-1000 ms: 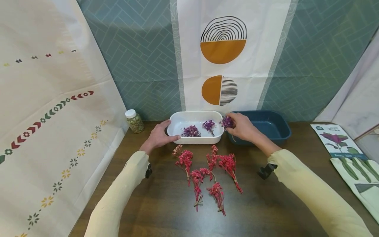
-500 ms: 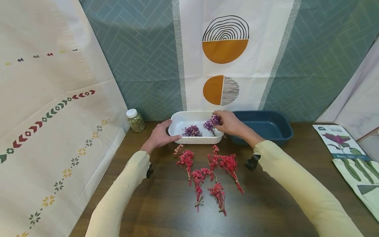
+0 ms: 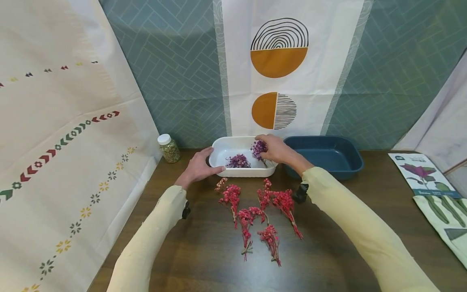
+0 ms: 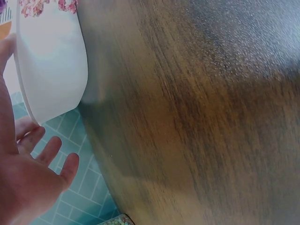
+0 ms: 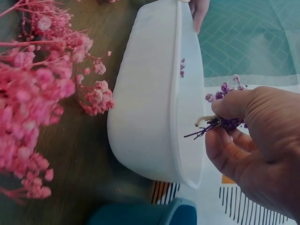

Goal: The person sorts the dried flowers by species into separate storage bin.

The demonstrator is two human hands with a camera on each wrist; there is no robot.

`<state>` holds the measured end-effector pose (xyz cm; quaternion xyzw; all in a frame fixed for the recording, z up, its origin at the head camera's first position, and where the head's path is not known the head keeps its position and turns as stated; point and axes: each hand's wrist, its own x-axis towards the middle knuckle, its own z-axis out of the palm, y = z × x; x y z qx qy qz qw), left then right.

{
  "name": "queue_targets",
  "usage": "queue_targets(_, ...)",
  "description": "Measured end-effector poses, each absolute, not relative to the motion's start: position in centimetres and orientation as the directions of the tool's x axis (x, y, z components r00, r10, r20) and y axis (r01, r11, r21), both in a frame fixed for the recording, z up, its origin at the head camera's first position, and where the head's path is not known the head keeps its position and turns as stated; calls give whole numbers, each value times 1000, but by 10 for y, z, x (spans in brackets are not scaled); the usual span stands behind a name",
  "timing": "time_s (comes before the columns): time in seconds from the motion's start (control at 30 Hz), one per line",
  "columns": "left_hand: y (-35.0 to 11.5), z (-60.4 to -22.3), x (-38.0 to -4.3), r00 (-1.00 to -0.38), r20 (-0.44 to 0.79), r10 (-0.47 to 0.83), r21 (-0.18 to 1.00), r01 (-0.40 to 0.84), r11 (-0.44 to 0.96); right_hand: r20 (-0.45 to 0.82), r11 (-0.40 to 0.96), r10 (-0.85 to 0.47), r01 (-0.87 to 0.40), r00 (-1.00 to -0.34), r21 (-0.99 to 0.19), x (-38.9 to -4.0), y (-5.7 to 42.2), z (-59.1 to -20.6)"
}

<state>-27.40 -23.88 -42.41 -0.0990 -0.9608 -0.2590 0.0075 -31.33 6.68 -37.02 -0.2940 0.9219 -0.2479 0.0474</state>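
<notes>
Over the right end of the white container (image 3: 240, 172), my right hand (image 3: 273, 149) pinches a small bunch of purple dried flowers (image 5: 230, 123) between thumb and fingers. Its stems, tied with twine, stick out in the right wrist view. My left hand (image 3: 198, 165) holds the container's left end, thumb on the front rim and fingers at the far corner. Another purple bunch (image 3: 238, 161) lies inside on the left. A further one, at the right inside, cannot be told apart from the held bunch. Several pink dried flower bunches (image 3: 270, 239) lie on the table in front.
A dark blue container (image 3: 352, 160) stands right of the white one. A lidded jar (image 3: 170, 152) of small green pieces stands at the left. At the right lie a flower-picture packet (image 3: 421, 174) and a patterned cloth item (image 3: 443, 215). Hanging fabric (image 3: 182, 81) backs the table.
My right hand has moved left from between the two containers to over the white container's right end, carrying the purple bunch. My left hand stays at the container's left end.
</notes>
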Motion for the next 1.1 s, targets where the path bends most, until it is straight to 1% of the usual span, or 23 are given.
queue_targets(0.13,-237,-425,-275,-980,65,190,490,198,849,52,715,-570,-526,-820,-460,-318,61,-374)
queue_targets(0.3,-236,-426,-276,-978,67,196,485,203,850,25,724,-569,-515,-822,-459,-322,56,-380)
queue_targets(0.57,-233,-424,-277,-980,67,189,494,197,847,55,707,-594,-554,-802,-440,-326,52,-389)
queue_targets(0.73,-232,-425,-278,-981,58,188,491,191,850,31,711,-598,-548,-801,-441,-325,54,-393)
queue_targets(0.8,-233,-426,-278,-980,56,189,493,192,848,23,709,-594,-536,-804,-458,-324,56,-393)
queue_targets(0.9,-233,-427,-278,-980,58,193,493,196,848,53,704,-595,-552,-802,-447,-321,59,-391)
queue_targets(1.1,-239,-424,-275,-981,52,187,479,188,857,94,688,-560,-525,-823,-501,-312,68,-383)
